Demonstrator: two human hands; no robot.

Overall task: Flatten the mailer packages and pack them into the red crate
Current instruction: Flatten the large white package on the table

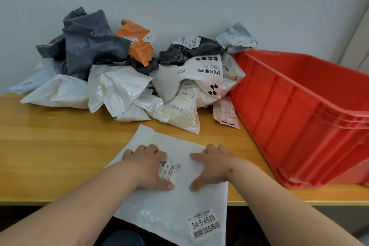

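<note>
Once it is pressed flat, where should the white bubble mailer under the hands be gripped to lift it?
Probably the near edge of the white bubble mailer: it overhangs the table front, so fingers can slip beneath from the person's side. Left hand and right hand now press it flat.

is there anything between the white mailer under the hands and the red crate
Nothing visible. The white mailer lies flat under both hands, left hand and right hand, and only bare table separates it from the red crate. The crate's inside is mostly hidden.
</note>
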